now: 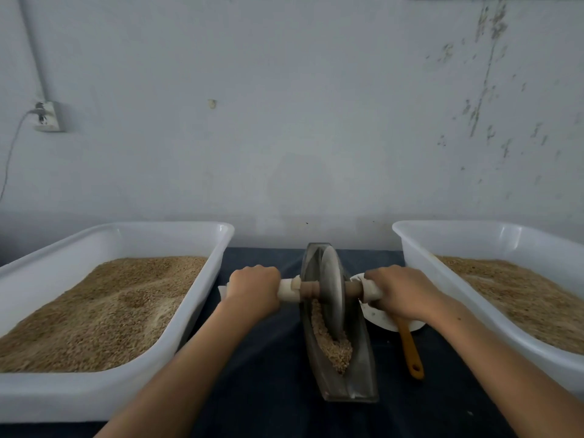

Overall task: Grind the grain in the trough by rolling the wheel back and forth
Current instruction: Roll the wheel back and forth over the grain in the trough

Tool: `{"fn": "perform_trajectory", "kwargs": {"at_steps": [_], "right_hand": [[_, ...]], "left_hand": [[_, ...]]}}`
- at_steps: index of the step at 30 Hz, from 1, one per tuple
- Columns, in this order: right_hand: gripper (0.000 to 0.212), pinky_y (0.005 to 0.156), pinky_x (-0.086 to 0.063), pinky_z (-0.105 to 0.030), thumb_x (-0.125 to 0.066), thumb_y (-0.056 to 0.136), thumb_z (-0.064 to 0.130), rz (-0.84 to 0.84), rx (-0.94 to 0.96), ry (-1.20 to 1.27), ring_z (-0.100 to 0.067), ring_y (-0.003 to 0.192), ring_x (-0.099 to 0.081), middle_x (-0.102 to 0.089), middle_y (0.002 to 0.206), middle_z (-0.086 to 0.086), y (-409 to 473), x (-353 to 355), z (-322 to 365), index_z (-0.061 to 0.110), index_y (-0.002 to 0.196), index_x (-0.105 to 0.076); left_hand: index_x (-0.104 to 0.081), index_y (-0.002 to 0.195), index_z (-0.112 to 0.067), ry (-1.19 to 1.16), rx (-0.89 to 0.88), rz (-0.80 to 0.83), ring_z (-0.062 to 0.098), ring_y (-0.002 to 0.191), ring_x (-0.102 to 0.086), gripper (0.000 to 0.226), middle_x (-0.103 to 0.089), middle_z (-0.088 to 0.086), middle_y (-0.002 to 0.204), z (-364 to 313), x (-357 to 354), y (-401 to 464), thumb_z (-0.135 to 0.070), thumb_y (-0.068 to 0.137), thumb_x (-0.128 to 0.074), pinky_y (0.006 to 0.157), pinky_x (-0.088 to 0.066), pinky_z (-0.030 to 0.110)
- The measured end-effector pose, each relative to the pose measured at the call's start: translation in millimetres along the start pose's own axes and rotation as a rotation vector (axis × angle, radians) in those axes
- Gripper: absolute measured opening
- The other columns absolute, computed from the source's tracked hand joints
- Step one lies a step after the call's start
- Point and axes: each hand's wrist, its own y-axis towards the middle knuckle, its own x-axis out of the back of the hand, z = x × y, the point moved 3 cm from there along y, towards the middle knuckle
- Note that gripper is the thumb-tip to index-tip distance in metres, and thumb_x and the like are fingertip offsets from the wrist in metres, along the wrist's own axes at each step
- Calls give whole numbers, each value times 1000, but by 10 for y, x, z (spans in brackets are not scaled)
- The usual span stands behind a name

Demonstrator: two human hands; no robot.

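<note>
The trough (363,368) looks like dull grey metal, and the wheel (332,289) is smooth matt metal on a wooden axle (308,288) with pale wrapped ends. The grain (335,346) is coarse and rough. Both tubs (94,393) are glossy white plastic, standing on dark matt cloth (262,390)

A pale grey-blue wall (284,121) fills the upper half of the view, well beyond the fingers. Its paint is flaked and stained in a ragged vertical streak (486,74) up and to the right of them. High to the left sits a white socket box (50,116) with a plug in it; a thin cable (11,153) droops from it toward the left edge, and a conduit runs upward from the box. A small pale tab (212,103) is stuck on the wall above the fingers. Below them lies a dark blue tabletop (268,374). The light is soft and dim.
</note>
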Motion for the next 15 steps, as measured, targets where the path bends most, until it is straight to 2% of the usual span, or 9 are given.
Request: {"fn": "perform_trajectory", "kwargs": {"at_steps": [3, 6, 10, 15], "right_hand": [[21, 60, -28, -28, -55, 88, 32, -225, 20, -61, -12, 70, -46, -52, 77, 11, 8, -26, 39, 33, 78, -37], [21, 61, -25, -28, -54, 88, 29, -288, 42, -76, -12, 68, -43, -48, 73, 11, 5, -6, 62, 32, 77, -37], [9, 66, -40, -30, -55, 88, 31, -139, 32, -75, -16, 81, -58, -62, 88, 7, -1, 39, 70, 29, 84, -47], [13, 64, -41, -25, -66, 83, 29, 160, 8, -19, -13, 85, -61, -65, 92, 6, -23, 123, 50, 31, 92, -57]], "left_hand": [[-56, 109, -20, -55, 27, -56, 18, 94, -61, 23, -63, 0, 104, 10, -42, 17, -26, 87, -60, 76, -45, 29], [-57, 109, -20, -100, 32, -31, 18, 94, -61, 23, -64, 0, 104, 36, -86, 22, -26, 87, -60, 79, -47, 30], [-58, 111, -18, -118, 13, 76, 18, 93, -62, 31, -64, 0, 103, 67, -90, 8, -31, 83, -65, 84, -51, 33], [-58, 109, -20, -96, -5, 208, 16, 84, -60, 39, -57, -5, 85, 92, -47, 16, -35, 76, -70, 78, -49, 30]]}}
